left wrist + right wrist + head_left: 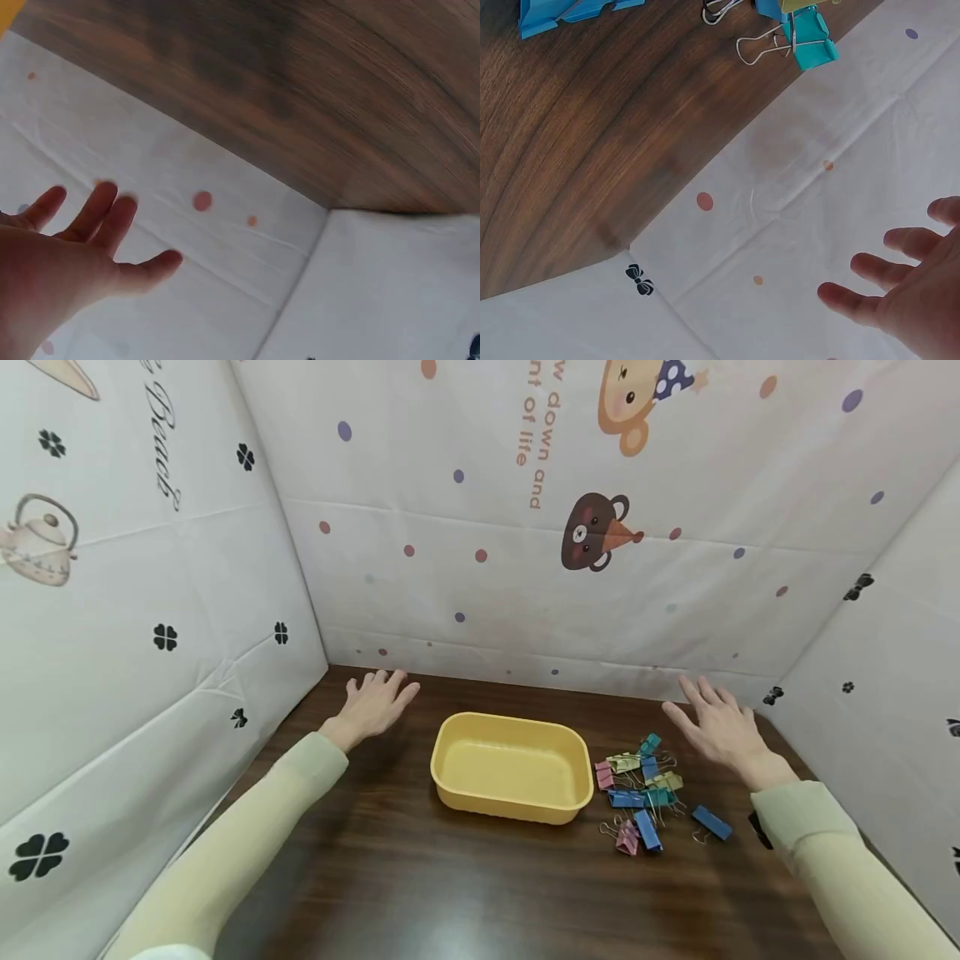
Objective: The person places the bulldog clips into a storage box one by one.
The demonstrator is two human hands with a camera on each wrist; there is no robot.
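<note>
Several binder clips [658,797] lie just left of the right grip [717,727].

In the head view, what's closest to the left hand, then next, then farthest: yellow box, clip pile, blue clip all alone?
From the left hand:
1. Yellow box, on its right.
2. Clip pile, right of the box.
3. Lone blue clip, right of the pile.

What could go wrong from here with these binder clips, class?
The bunched binder clips seem to overlap, so lifting one might drag others along. They lie close to the yellow tray, so a grab could nudge it. The lone blue clip lies near the right sleeve, which might brush it aside.
</note>
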